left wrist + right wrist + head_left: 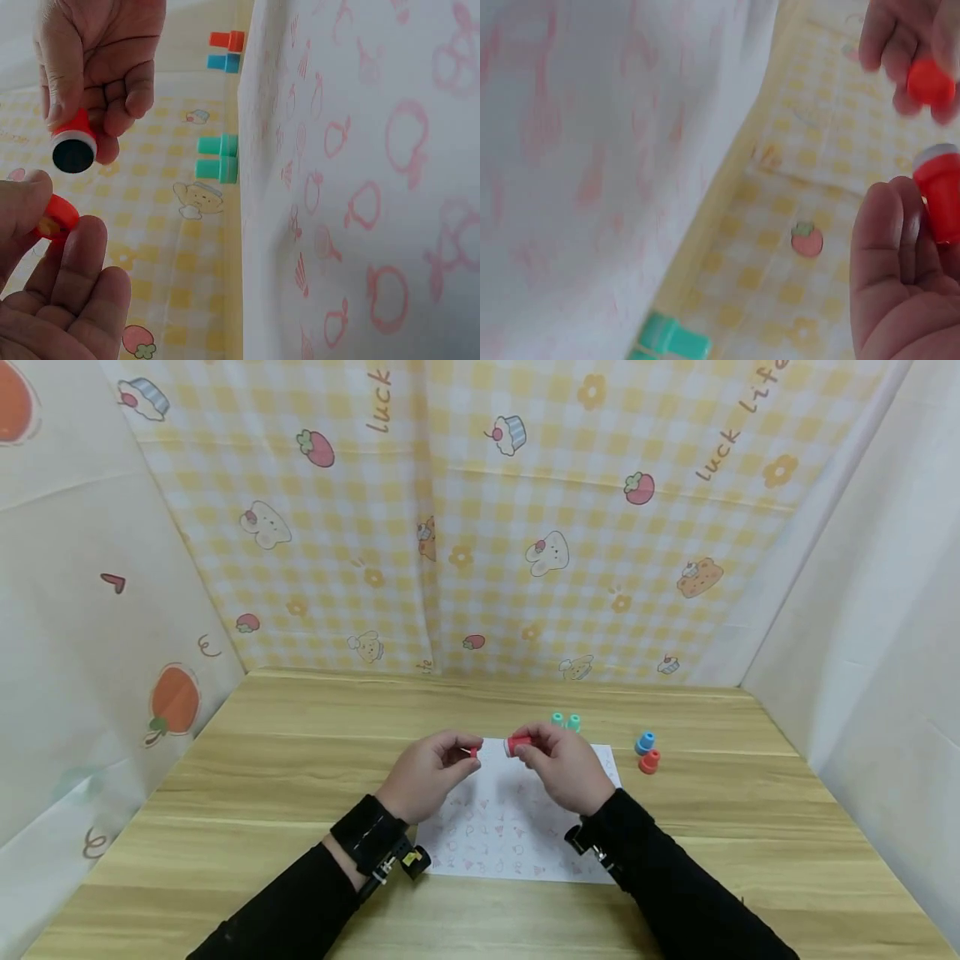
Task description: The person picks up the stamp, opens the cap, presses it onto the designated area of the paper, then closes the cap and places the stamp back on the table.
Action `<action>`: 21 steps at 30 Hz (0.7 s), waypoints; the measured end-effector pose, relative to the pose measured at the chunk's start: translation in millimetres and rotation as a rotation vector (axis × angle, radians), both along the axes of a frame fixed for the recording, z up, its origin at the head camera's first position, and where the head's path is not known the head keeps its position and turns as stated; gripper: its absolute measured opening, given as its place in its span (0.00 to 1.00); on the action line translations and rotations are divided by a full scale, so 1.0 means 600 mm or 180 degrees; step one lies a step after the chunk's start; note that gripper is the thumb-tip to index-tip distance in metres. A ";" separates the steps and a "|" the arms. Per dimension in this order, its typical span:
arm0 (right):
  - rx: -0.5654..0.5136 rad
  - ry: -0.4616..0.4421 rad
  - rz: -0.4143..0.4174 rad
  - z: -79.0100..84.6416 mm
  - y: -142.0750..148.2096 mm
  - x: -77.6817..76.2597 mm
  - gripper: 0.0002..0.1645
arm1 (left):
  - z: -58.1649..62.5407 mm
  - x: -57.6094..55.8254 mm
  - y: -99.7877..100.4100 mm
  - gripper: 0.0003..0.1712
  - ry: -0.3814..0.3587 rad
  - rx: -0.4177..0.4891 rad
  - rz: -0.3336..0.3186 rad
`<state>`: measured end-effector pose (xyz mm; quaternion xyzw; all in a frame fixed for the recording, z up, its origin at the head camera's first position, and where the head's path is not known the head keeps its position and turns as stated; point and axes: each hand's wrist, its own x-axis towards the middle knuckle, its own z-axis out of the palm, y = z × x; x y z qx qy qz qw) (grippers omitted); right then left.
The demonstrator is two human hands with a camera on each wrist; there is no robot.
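Observation:
Above a white sheet of paper (pixel 517 814) printed with pale red fruit outlines, both hands are raised with a small gap between them. My right hand (pixel 567 770) pinches a red toy stamp (pixel 519 745); its round dark face and white collar show in the left wrist view, the stamp (pixel 73 148) tilted toward the left hand. A red stamp cap (pixel 473 752) sits between the thumb and fingers of my left hand (pixel 427 774). In the right wrist view this cap (pixel 930 81) is apart from the stamp (pixel 939 184).
Two teal stamps (pixel 573 722) stand just behind the sheet. Right of it, a blue stamp (pixel 645 742) and another red stamp (pixel 649 762) stand close together on the wooden table (pixel 285 760). A checked cloth (pixel 480 593) hangs along the back, with white cloth at both sides.

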<state>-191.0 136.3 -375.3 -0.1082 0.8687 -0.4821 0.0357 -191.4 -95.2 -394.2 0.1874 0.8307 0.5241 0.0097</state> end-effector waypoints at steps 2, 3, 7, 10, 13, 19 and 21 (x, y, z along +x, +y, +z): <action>0.0209 0.0052 -0.0028 0.006 0.004 -0.007 0.11 | 0.001 -0.002 -0.002 0.13 -0.0033 0.0002 0.0054; 0.0318 0.0075 -0.0021 0.008 0.005 -0.011 0.13 | 0.001 -0.003 -0.003 0.13 -0.0048 -0.0001 0.0081; 0.0697 0.0100 0.0060 0.014 0.002 -0.025 0.17 | 0.002 -0.005 -0.005 0.14 -0.0115 -0.0022 0.0158; 0.0898 0.0077 0.0116 0.015 -0.004 -0.036 0.16 | 0.002 -0.007 -0.008 0.14 -0.0114 -0.0034 0.0205; 0.1004 0.0062 0.0159 0.013 -0.010 -0.044 0.11 | 0.003 -0.007 -0.011 0.14 -0.0114 -0.0011 0.0215; 0.1269 0.0132 0.0228 0.003 -0.019 -0.057 0.03 | 0.006 -0.008 -0.014 0.13 -0.0115 0.0019 0.0198; 0.1375 0.0159 0.0271 -0.002 -0.022 -0.061 0.03 | 0.006 -0.008 -0.015 0.13 -0.0116 0.0019 0.0199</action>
